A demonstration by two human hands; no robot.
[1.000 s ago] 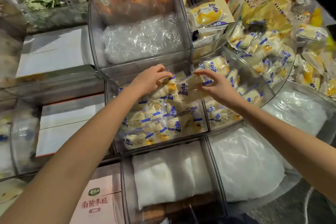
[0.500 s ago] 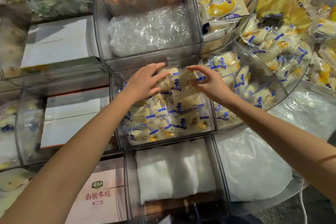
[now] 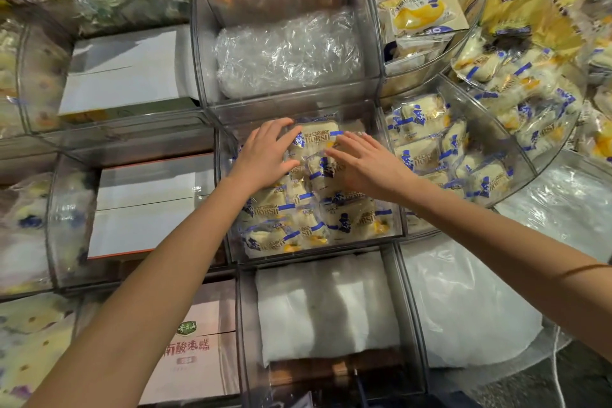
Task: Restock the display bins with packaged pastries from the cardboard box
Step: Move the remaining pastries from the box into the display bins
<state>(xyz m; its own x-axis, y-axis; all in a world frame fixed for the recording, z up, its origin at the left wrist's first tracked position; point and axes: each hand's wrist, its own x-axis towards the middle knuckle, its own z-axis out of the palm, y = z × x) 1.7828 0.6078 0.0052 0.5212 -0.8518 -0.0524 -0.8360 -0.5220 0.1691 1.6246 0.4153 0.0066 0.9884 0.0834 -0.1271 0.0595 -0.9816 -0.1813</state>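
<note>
A clear plastic display bin [image 3: 231, 242] in the middle holds several pale pastries in clear wrappers with blue print [image 3: 347, 219]. My left hand [image 3: 268, 152] lies flat on the pile at the bin's back left, fingers spread. My right hand [image 3: 367, 166] rests flat beside it, palm down, fingers pointing left over the packs. One pack [image 3: 319, 136] lies at the back between the two hands' fingertips. Neither hand grips a pack. No cardboard supply box shows.
The bin to the right [image 3: 516, 156] holds the same blue-printed packs [image 3: 424, 129]. The bin behind [image 3: 371, 53] has crumpled clear plastic. White padding [image 3: 324, 305] fills the near bin. White boxes [image 3: 142, 209] fill the left bins. Yellow packs [image 3: 543, 0] are heaped at the top right.
Both hands let go of the packs they pinched and flattened onto the pile. The camera moved closer over the bin.
</note>
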